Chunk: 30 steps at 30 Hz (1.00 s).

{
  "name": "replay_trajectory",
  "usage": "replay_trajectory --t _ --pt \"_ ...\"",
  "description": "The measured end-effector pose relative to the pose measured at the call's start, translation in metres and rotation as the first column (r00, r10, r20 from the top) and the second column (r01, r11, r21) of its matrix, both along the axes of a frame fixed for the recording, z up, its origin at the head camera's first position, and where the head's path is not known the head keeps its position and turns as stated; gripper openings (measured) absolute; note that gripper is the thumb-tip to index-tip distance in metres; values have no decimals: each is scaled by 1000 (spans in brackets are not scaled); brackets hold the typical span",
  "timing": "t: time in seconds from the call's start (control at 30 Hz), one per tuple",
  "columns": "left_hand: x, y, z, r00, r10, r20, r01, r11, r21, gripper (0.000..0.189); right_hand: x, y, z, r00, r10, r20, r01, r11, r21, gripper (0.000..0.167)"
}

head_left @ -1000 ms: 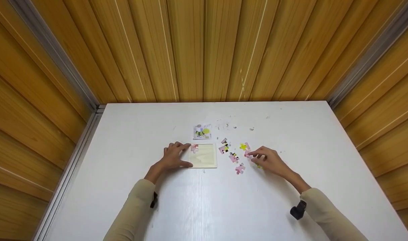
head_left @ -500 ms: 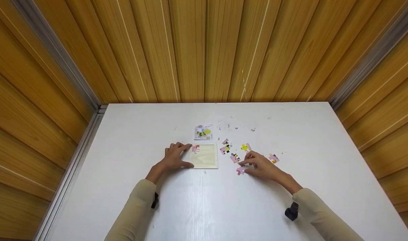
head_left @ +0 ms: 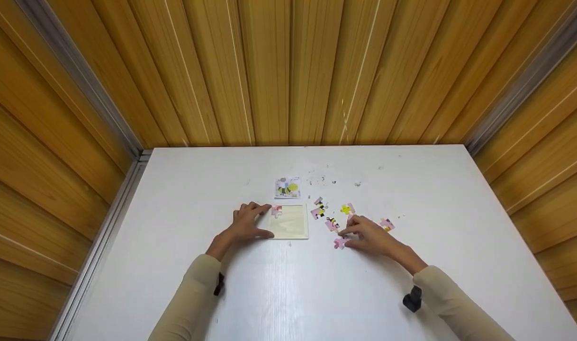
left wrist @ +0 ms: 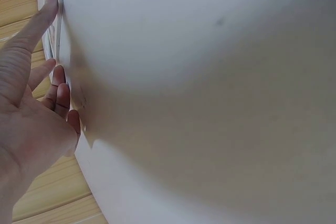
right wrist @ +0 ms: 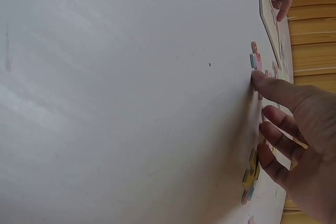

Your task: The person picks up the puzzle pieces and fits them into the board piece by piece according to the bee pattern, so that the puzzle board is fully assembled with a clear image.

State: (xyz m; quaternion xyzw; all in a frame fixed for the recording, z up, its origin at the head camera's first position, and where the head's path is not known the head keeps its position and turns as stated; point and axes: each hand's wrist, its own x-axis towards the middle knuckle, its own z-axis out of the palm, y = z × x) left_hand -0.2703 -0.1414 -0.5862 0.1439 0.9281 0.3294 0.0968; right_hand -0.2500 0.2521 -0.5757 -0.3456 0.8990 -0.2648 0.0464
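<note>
My left hand (head_left: 247, 222) holds the left side of a pale wooden puzzle tray (head_left: 293, 225), thumb at the near corner and index finger at the far one. One pink puzzle piece (head_left: 275, 211) lies in the tray's far left corner. To the right of the tray, my right hand (head_left: 368, 235) pinches another pink puzzle piece (head_left: 339, 243) on the table, its thumb (right wrist: 258, 77) against the piece's edge in the right wrist view. The fingers partly cover that piece. Close by lie a pink-and-black piece (head_left: 332, 224) and a yellow piece (head_left: 347, 209).
A square card (head_left: 287, 187) with a bee picture lies beyond the tray. More bee pieces (head_left: 318, 211) lie right of the tray, and a separate piece (head_left: 387, 224) sits farther right. Small dark marks dot the white table (head_left: 279, 293). Wood-look panels (head_left: 269, 71) rise behind it.
My right hand has moved left and nearer, from the right-hand pieces to the pink piece, uncovering the far-right one. My left hand stays on the tray.
</note>
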Motion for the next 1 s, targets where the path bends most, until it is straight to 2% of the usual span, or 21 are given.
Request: replay_trajectory --t 0.27,0.53,0.83,1.0 --pt "0 -1 4 1000 -10 8 9 999 32 84 0 -3 1 999 -39 -8 39 999 -10 23" --pt "1 0 2 1000 -12 -7 12 1000 -1 86 -2 -5 9 999 -49 -1 49 999 -15 26" --pt "2 1 2 1000 3 -9 -3 1000 -3 86 -17 -21 20 999 -9 -39 7 998 -58 26" --pt "1 1 3 1000 -2 -9 2 1000 -9 86 -24 -36 24 999 -48 -24 46 996 -72 26"
